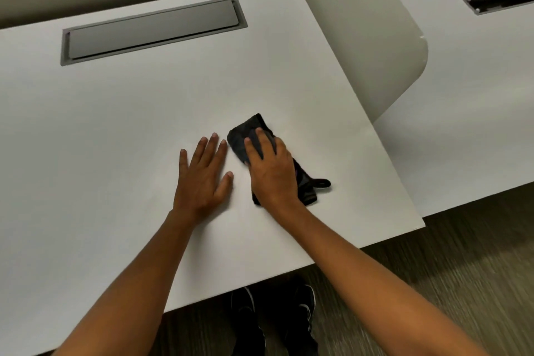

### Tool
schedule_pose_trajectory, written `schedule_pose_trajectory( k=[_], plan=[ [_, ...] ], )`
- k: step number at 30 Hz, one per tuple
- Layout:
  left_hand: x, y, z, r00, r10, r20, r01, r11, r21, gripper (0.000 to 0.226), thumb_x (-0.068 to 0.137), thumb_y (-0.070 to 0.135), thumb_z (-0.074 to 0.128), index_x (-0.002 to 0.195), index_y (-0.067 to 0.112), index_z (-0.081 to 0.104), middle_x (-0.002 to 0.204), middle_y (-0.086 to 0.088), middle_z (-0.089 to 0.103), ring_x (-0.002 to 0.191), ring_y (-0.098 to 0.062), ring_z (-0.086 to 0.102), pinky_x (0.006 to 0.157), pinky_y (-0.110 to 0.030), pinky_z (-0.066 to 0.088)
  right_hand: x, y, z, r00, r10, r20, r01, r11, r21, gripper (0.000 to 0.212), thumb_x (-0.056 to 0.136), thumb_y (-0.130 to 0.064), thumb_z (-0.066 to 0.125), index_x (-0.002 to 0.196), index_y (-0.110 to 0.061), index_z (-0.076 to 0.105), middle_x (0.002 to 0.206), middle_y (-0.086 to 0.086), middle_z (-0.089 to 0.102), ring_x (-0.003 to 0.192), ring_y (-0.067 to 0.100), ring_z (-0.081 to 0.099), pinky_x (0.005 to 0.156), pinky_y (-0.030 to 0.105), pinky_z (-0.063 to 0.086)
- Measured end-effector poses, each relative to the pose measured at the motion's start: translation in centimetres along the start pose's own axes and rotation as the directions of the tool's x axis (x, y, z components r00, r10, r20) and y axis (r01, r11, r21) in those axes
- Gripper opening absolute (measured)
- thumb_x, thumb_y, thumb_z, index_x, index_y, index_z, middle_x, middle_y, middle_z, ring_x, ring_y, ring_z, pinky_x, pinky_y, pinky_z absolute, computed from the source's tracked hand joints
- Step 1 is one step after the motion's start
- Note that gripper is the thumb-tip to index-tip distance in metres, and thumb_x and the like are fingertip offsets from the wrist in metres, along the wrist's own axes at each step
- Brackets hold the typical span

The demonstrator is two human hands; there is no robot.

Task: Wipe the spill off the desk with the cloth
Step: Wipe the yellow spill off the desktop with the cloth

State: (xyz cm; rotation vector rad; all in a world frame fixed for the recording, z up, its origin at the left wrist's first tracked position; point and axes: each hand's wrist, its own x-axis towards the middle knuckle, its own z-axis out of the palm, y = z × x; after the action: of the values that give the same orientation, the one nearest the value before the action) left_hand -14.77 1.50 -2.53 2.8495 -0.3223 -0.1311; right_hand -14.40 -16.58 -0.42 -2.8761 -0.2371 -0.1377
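A dark crumpled cloth (245,131) lies on the white desk (115,124), right of centre. My right hand (271,167) presses flat on top of it, fingers spread over the fabric; parts of the cloth stick out beyond the fingertips and beside the wrist. My left hand (205,173) rests palm down on the bare desk just left of the cloth, fingers apart, holding nothing. No spill is visible on the surface.
A grey cable hatch (150,29) is set into the desk's far side. A white divider panel (375,37) stands at the right edge, with a second desk (462,110) beyond it. Below the near edge are dark shoes (274,318) on carpet.
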Motion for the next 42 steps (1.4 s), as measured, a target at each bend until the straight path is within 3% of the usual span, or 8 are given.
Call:
schedule_pose_trajectory(
  k=[4, 10, 15, 19, 26, 31, 37, 42],
  plan=[
    [1.3, -0.2, -0.8, 0.999, -0.04, -0.015, 0.039, 0.997, -0.074, 0.066, 0.097, 0.036, 0.022, 0.162, 0.023, 0.017, 0.171, 0.003, 0.006, 0.157, -0.015, -0.002, 0.125, -0.053, -0.003, -3.0, -1.6, -0.4, 0.999, -0.046, -0.009, 0.046, 0.997, 0.066, 0.057, 0.087, -0.011, 0.067, 0.142, -0.015, 0.05, 0.15, 0.014, 0.044, 0.126, 0.041, 0.05, 0.098, 0.046, 0.049],
    [-0.5, 0.8, 1.0, 0.998, -0.039, -0.045, 0.035, 0.996, -0.082, 0.057, 0.104, 0.037, 0.02, 0.16, 0.027, 0.025, 0.17, 0.005, 0.008, 0.157, -0.013, -0.001, 0.126, -0.053, -0.001, -11.6, 0.1, -1.1, 0.985, -0.099, 0.139, 0.093, 0.995, 0.044, 0.096, 0.06, -0.01, 0.087, 0.145, -0.016, 0.042, 0.154, 0.014, 0.037, 0.13, 0.044, 0.046, 0.098, 0.05, 0.048],
    [-0.6, 0.1, 0.5, 0.997, -0.058, -0.047, 0.056, 0.997, -0.048, 0.059, 0.102, 0.043, 0.025, 0.159, 0.026, 0.028, 0.17, 0.004, 0.011, 0.157, -0.015, 0.003, 0.125, -0.054, 0.002, -14.6, 3.1, -2.3, 0.995, -0.086, 0.055, 0.088, 0.996, -0.032, 0.073, 0.072, -0.005, 0.077, 0.14, -0.017, 0.053, 0.15, 0.013, 0.045, 0.122, 0.042, 0.055, 0.089, 0.047, 0.054],
    [-0.5, 0.4, 0.6, 0.998, -0.048, -0.045, 0.046, 0.998, -0.046, 0.061, 0.1, 0.045, 0.028, 0.158, 0.026, 0.029, 0.17, 0.003, 0.012, 0.157, -0.016, 0.004, 0.125, -0.056, 0.003, -13.6, 7.6, -3.5, 0.999, 0.038, -0.019, -0.039, 0.997, -0.06, 0.063, 0.079, -0.007, 0.073, 0.138, -0.014, 0.055, 0.15, 0.013, 0.044, 0.121, 0.043, 0.054, 0.09, 0.048, 0.053],
    [-0.6, 0.6, 0.3, 0.997, -0.055, -0.045, 0.052, 0.997, -0.065, 0.061, 0.101, 0.044, 0.03, 0.159, 0.025, 0.03, 0.17, 0.003, 0.011, 0.157, -0.016, 0.004, 0.125, -0.055, 0.002, -4.7, 13.2, -3.6, 0.943, 0.293, -0.155, -0.308, 0.948, -0.082, 0.049, 0.098, -0.021, 0.053, 0.146, -0.014, 0.044, 0.155, 0.014, 0.035, 0.121, 0.043, 0.046, 0.094, 0.048, 0.045],
    [-0.4, 0.8, 0.2, 0.998, -0.05, -0.039, 0.048, 0.997, -0.059, 0.061, 0.101, 0.045, 0.023, 0.158, 0.025, 0.03, 0.17, 0.002, 0.011, 0.157, -0.016, 0.004, 0.125, -0.056, 0.003, 3.5, 15.7, -2.7, 0.899, 0.409, -0.159, -0.424, 0.903, -0.074, 0.048, 0.103, -0.028, 0.042, 0.15, -0.019, 0.036, 0.16, 0.01, 0.024, 0.131, 0.04, 0.036, 0.102, 0.045, 0.035],
    [-0.3, 0.4, 0.3, 0.998, -0.039, -0.042, 0.037, 0.998, -0.051, 0.06, 0.102, 0.042, 0.021, 0.159, 0.025, 0.03, 0.17, 0.003, 0.011, 0.157, -0.017, 0.006, 0.125, -0.055, 0.003, 8.3, 12.6, -1.8, 0.939, 0.337, -0.07, -0.34, 0.94, -0.033, 0.047, 0.103, -0.029, 0.042, 0.149, -0.02, 0.038, 0.159, 0.009, 0.027, 0.124, 0.04, 0.04, 0.098, 0.045, 0.038],
    [-0.3, 0.2, 0.3, 0.998, -0.034, -0.047, 0.03, 0.997, -0.069, 0.06, 0.102, 0.037, 0.021, 0.16, 0.023, 0.026, 0.17, 0.003, 0.011, 0.157, -0.016, 0.005, 0.125, -0.055, 0.002, 4.9, 3.6, 0.0, 0.997, 0.077, -0.009, -0.077, 0.996, 0.035, 0.045, 0.098, -0.021, 0.049, 0.142, -0.016, 0.048, 0.154, 0.014, 0.038, 0.112, 0.042, 0.05, 0.093, 0.046, 0.044]
  ],
)
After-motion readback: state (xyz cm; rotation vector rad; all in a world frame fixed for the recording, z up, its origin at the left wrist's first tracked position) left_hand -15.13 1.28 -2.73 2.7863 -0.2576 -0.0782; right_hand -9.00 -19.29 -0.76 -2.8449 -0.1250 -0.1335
